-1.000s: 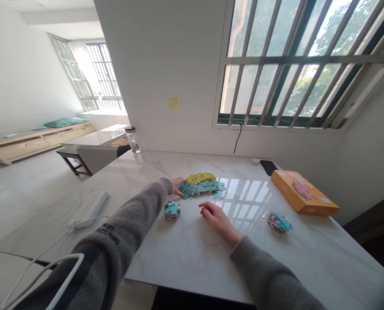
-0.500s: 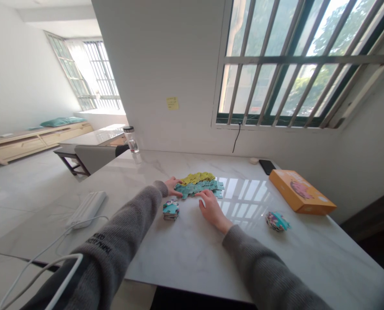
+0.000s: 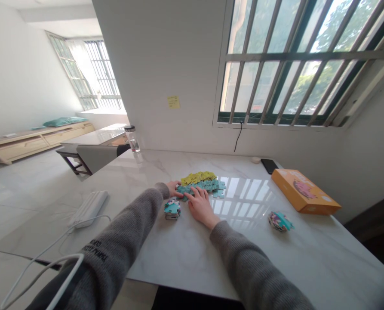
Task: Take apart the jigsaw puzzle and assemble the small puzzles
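A patch of joined puzzle pieces point(image 3: 204, 182), yellow at the back and teal at the front, lies on the white marble table point(image 3: 185, 254). My left hand point(image 3: 173, 188) rests at the patch's left edge, fingers touching the teal pieces. My right hand point(image 3: 198, 204) lies flat on the front edge of the teal part, fingers stretched out. A small stack of loose pieces point(image 3: 172, 209) sits just in front of my left hand. Both arms wear grey sleeves.
A second heap of pieces point(image 3: 280, 221) lies to the right. An orange puzzle box point(image 3: 304, 191), a dark phone point(image 3: 269, 165), a glass jar point(image 3: 133, 139) at the far left corner, and a white power strip point(image 3: 89, 209) with its cable share the table.
My right hand has moved forward and left from the bare table onto the front of the teal pieces. My left hand has stayed at the patch's left edge.
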The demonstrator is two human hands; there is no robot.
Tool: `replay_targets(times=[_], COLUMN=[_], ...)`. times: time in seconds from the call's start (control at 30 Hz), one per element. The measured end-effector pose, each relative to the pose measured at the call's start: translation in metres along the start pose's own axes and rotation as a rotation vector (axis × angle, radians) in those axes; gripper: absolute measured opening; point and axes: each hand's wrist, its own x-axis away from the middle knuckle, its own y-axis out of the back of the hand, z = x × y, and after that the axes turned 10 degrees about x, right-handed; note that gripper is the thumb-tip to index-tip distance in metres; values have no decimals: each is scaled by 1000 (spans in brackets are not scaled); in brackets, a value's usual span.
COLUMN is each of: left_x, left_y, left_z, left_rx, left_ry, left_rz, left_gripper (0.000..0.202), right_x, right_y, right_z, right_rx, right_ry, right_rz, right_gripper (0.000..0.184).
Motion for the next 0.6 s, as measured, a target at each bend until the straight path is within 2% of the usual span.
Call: replay_targets(times=[0.13, 0.27, 0.43, 0.6], left_x=[4, 6, 5, 6], left_y=[0, 4, 7, 11], left_z=[-4, -2, 4, 8], left_rx=[-17, -40, -13, -37], left_ry=[30, 38, 40, 14], left_rz=[5, -13, 28, 51], left_gripper=[54, 57, 63, 57], right_x=[2, 3, 3, 4], right_y=[3, 4, 3, 4], right_z=[-1, 1, 1, 0], right_rx=[-11, -14, -19, -27], right_ry=[7, -1, -13, -26], right_rz=[-11, -23, -24, -31], right_gripper=[41, 40, 41, 41])
